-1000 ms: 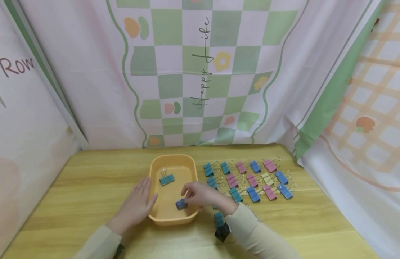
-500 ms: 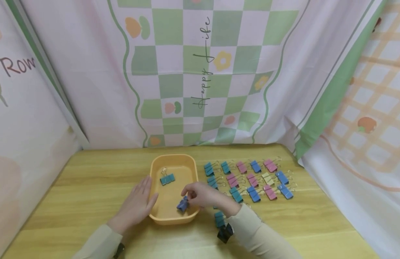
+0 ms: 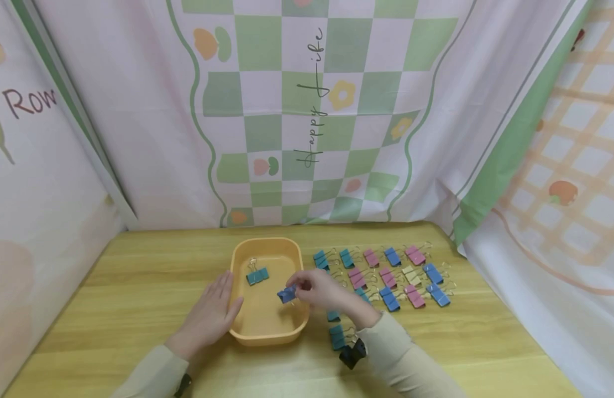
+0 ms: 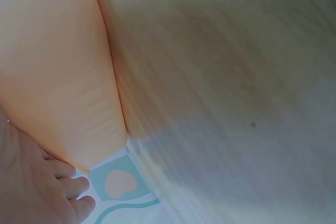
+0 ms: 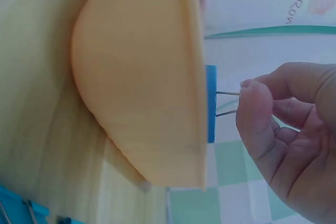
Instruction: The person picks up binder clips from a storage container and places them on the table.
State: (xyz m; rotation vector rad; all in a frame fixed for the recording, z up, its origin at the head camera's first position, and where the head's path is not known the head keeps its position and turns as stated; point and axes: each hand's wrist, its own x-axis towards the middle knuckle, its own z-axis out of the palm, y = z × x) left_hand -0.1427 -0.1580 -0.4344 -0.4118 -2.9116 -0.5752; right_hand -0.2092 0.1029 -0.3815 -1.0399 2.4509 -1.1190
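My right hand (image 3: 319, 288) pinches a blue binder clip (image 3: 287, 294) by its wire handle, above the near right part of the yellow tray (image 3: 267, 338). From the right wrist view, thumb and fingertips close on the wire handle, and the blue clip body (image 5: 211, 103) shows partly behind the tray wall (image 5: 142, 77). A teal binder clip (image 3: 257, 276) lies inside the tray. With fingers straight, my left hand (image 3: 207, 312) rests against the tray's left side; its fingers also appear in the left wrist view, beside the tray wall (image 4: 58, 77).
Right of the tray lie rows of teal, pink, blue and yellow binder clips (image 3: 387, 277) on the wooden table (image 3: 152, 265). Teal clips (image 3: 337, 337) sit nearer me, by the black wrist camera (image 3: 353, 354). Printed curtains (image 3: 307, 110) stand behind.
The right hand has lifted the blue binder clip from the tray floor and moved slightly right and away from me. The left hand stays against the tray.
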